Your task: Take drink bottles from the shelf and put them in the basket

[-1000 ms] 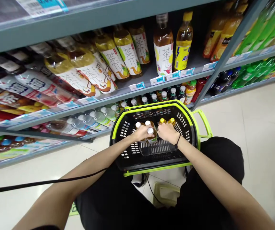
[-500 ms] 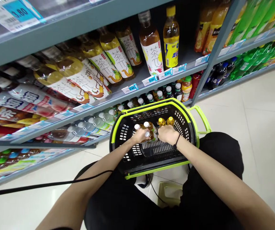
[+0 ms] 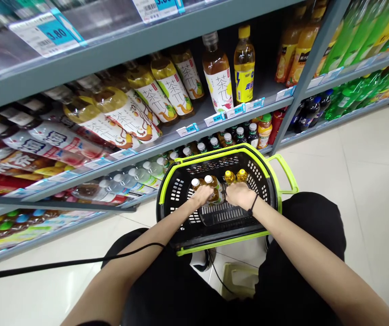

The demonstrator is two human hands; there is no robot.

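Observation:
A black shopping basket (image 3: 215,233) with lime-green trim sits in front of my knees. My left hand (image 3: 203,194) is closed over the top of a tea bottle (image 3: 215,196) in it and hides the cap. Two white-capped tea bottles (image 3: 209,180) stand just behind that one. On the right side my right hand (image 3: 240,194), with a dark band at the wrist, is closed low in the basket. Its fingertips and whatever they grip are hidden. Right behind it are two yellow-capped bottles (image 3: 230,176), upright and side by side.
Shelves of bottled drinks run along the far side, with a tea bottle (image 3: 218,81) and a yellow-labelled bottle (image 3: 244,72) at a shelf edge (image 3: 269,105). The basket's green handle (image 3: 284,172) sticks out right. A pale stool (image 3: 238,278) is below, and a black cable (image 3: 79,261) crosses left.
The camera view has shifted slightly, so the shelves appear lower and further right. My left hand now covers the front bottle's white cap, which showed before. My right hand remains low in the basket.

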